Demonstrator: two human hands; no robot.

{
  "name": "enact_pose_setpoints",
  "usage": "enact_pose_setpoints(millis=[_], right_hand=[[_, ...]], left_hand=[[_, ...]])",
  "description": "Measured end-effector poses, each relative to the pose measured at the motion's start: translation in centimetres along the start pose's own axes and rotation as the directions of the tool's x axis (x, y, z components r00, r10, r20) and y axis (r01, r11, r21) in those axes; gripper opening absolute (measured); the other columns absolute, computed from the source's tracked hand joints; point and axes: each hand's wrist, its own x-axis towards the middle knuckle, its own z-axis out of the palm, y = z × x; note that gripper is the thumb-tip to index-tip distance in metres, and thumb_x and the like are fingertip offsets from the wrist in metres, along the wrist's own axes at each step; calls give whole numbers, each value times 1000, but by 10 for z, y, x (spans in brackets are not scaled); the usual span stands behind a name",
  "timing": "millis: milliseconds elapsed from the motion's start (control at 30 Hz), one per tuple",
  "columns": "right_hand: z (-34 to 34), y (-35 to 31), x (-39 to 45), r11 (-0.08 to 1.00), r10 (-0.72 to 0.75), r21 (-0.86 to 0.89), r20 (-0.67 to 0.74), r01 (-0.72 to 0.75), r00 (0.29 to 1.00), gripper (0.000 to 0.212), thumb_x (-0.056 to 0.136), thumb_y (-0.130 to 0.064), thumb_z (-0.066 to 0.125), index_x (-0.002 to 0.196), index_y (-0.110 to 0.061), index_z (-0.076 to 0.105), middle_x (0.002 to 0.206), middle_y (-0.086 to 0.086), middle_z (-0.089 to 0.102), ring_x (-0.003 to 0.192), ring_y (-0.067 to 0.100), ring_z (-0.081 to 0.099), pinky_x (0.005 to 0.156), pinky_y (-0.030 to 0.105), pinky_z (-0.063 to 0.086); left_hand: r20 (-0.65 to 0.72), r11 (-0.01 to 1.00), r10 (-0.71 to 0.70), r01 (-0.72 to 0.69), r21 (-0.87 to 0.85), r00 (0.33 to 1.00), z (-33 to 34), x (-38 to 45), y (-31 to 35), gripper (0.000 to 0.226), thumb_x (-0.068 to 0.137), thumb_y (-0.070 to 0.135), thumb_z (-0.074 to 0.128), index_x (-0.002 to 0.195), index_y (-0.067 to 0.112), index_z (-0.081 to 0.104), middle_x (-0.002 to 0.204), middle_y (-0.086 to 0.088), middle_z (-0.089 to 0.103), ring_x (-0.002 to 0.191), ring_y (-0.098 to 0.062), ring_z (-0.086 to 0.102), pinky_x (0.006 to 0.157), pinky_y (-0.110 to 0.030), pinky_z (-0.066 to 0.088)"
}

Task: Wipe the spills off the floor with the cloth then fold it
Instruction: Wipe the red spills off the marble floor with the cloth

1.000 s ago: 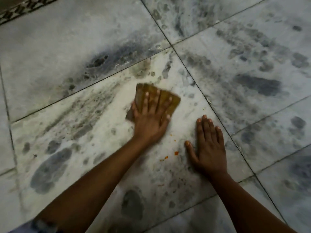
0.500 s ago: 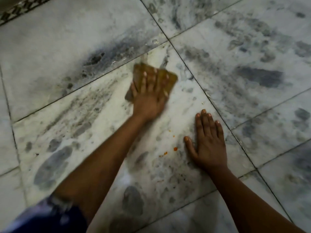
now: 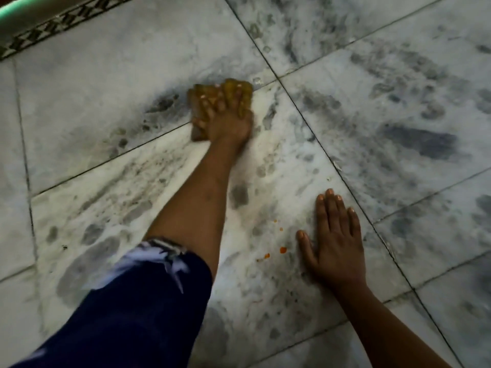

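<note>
1. I see the cloth (image 3: 198, 107) on the floor (image 3: 106, 75) at upper centre: mustard-yellow, folded into a thick rough rectangle, edges soft and blurred. It straddles a grout line (image 3: 148, 142) between two tiles.
2. My left hand (image 3: 225, 115) lies flat on top of the cloth, fingers (image 3: 212, 102) extended and spread, pressing down. No curl round the fabric that I can make out. Cloth shows past the fingertips and along the hand's left side.
3. Left forearm is stretched far forward; a dark blue sleeve (image 3: 127, 309) with white print is bunched just below the elbow.
4. My right hand (image 3: 336, 245) is planted palm-down on bare tile, fingers straight and together, thumb out to the left. It holds nothing and sits well apart from the cloth, nearer to me and to the right.
5. Spills: small orange specks (image 3: 281, 249) just beside the right thumb, well apart from the cloth.
6. Floor is glossy white marble-look tile with grey smudges and dark blotches, thin dark grout.
7. A patterned black-and-white border strip (image 3: 53, 25) runs across the top left corner.
</note>
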Motion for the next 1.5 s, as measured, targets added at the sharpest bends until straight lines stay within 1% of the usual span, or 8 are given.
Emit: enact_pose_setpoints(millis=[200,333,567,700,867,1100,1233,1500], right_hand=[[-1,0,0,1000,-9,-2,-2,9,1000,74,89,-49,29,148,-6,20,156,12,16,144,22,11,116,40,10],[1,2,2,1000,-12,21,-41,13,999,74,89,-49,31,147,-5,22,155,14,19,144,23,14,116,41,11],[3,3,2,999,-30,34,-42,32,999,71,91,-47,30,147,-3,23,154,15,20,143,21,14,116,37,7],[1,8,-3,997,-43,55,-42,46,998,65,93,-40,28,143,0,29,151,18,27,140,21,18,116,31,3],[2,19,-48,1000,-7,-4,-66,7,998,64,93,-41,27,143,-2,30,151,17,26,141,22,18,115,36,7],[1,19,-53,1000,-17,5,-48,17,999,65,92,-41,29,145,-4,26,153,15,23,142,22,19,115,34,5],[-2,17,-51,1000,-10,13,-38,10,999,65,91,-40,29,145,-5,27,153,14,24,142,21,20,115,34,6],[-1,19,-52,999,-27,22,-35,28,999,66,91,-39,27,147,-5,21,155,14,17,144,19,12,117,36,6]], left_hand=[[3,856,497,-491,161,868,42,-119,-17,58,89,56,23,145,44,16,159,3,9,144,-34,2,105,-66,7],[-8,753,622,-596,278,783,37,-173,-103,59,81,68,31,138,51,30,156,0,20,137,-40,24,97,-61,26],[17,924,338,-335,186,941,25,-78,-34,74,78,75,18,145,46,11,159,2,0,143,-40,-5,109,-65,-2],[60,835,484,-481,266,873,52,-131,9,67,86,66,13,148,41,11,159,3,-2,143,-37,-6,108,-64,0],[62,712,670,-664,231,740,61,-202,-59,61,84,62,20,142,46,13,157,5,13,143,-37,10,105,-66,3],[-3,960,210,-206,188,978,41,-146,-35,58,93,59,20,147,41,8,159,4,-3,144,-33,-10,108,-64,-9],[-4,918,344,-335,209,939,66,-197,1,56,95,54,20,148,40,6,159,1,-3,144,-34,-4,109,-64,-3],[-23,842,494,-471,264,869,71,-265,-104,63,87,55,29,146,36,22,155,-5,23,141,-35,14,107,-66,12]])
